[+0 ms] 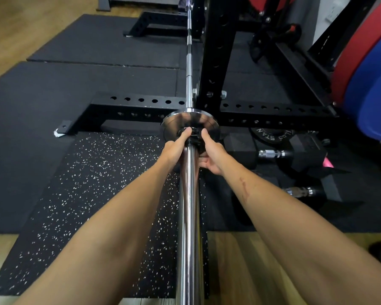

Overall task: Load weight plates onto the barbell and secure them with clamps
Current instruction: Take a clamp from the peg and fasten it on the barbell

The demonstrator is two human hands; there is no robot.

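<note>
barbell sleeve (188,216): polished chrome metal, smooth, mirror-glossy
weight plate (207,121): shiny silver metal
clamp (193,137): black, matt, plastic-looking
rack (216,62): black painted metal
mat (86,194): black speckled rubber, grainy
floor (240,260): smooth wood

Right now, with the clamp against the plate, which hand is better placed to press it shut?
Probably the left hand: its thumb lies on top of the black clamp, against the chrome plate. The right hand mostly cups the clamp from beside and beneath the sleeve.
</note>
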